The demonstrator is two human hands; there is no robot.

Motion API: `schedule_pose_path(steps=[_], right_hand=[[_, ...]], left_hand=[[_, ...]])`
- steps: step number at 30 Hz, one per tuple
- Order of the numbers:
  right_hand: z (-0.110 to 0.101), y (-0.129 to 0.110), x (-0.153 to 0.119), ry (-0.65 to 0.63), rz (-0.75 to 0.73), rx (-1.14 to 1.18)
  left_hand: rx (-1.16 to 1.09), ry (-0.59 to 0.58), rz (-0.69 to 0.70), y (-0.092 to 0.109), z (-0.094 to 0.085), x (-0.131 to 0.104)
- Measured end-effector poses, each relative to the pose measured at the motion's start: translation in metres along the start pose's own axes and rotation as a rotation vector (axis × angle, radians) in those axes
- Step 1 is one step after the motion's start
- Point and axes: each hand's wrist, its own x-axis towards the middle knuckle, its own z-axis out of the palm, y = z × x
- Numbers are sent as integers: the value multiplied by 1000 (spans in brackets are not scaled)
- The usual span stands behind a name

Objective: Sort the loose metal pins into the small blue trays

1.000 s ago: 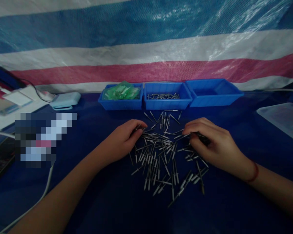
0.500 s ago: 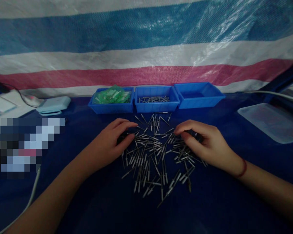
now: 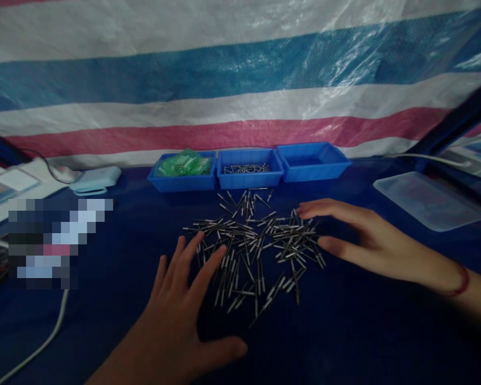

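A loose heap of metal pop rivets (image 3: 234, 235) lies spread on the dark blue tabletop. My left hand (image 3: 180, 305) is open at the heap's near left edge, fingers spread and holding nothing; its fingertips overlap the nearest rivets in view, and I cannot tell if they touch. At the right edge of the heap, my right hand (image 3: 361, 235) is open too, thumb apart from the fingers, its fingertips close to the rivets. Behind the heap, the middle blue bin (image 3: 250, 181) has more rivets in it.
A left blue bin (image 3: 180, 184) holds green plastic bags, and a right blue bin (image 3: 316, 172) stands beside the middle one. A translucent lid (image 3: 428, 200) lies at the right. At the left are a light blue case (image 3: 96, 181) and a white cable (image 3: 60, 315).
My left hand has pulled back toward me and spread its fingers. My right hand has moved right and opened wider. The camera view has tilted up slightly.
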Motion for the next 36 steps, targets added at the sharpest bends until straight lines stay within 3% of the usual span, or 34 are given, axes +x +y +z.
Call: schedule_pose_path(steps=[5, 12, 16, 20, 23, 25, 27, 29, 30, 33, 36], right_hand=[[21, 20, -23, -21, 15, -233], [35, 18, -9, -37, 61, -327], [47, 14, 16, -20, 37, -299], [56, 9, 32, -6, -2, -193], [54, 8, 34, 61, 40, -29], [51, 10, 33, 171, 110, 96], [48, 12, 33, 286, 175, 180], [48, 13, 33, 352, 214, 221], [49, 14, 34, 366, 224, 233], [51, 16, 34, 376, 235, 249], [51, 16, 34, 381, 228, 234]], left_hand=[[57, 42, -56, 8, 20, 6], [-7, -42, 26, -8, 9, 50], [-70, -79, 155, -11, 9, 70], [-98, -48, 279, -11, 15, 83], [-106, 20, 286, -7, 11, 83], [-104, 119, 304, 3, 5, 77], [-97, 194, 444, 21, 1, 65], [-42, 141, 633, 44, 3, 52], [3, 126, 662, 55, 6, 46], [82, 155, 626, 80, 18, 35], [143, 166, 613, 86, 25, 38]])
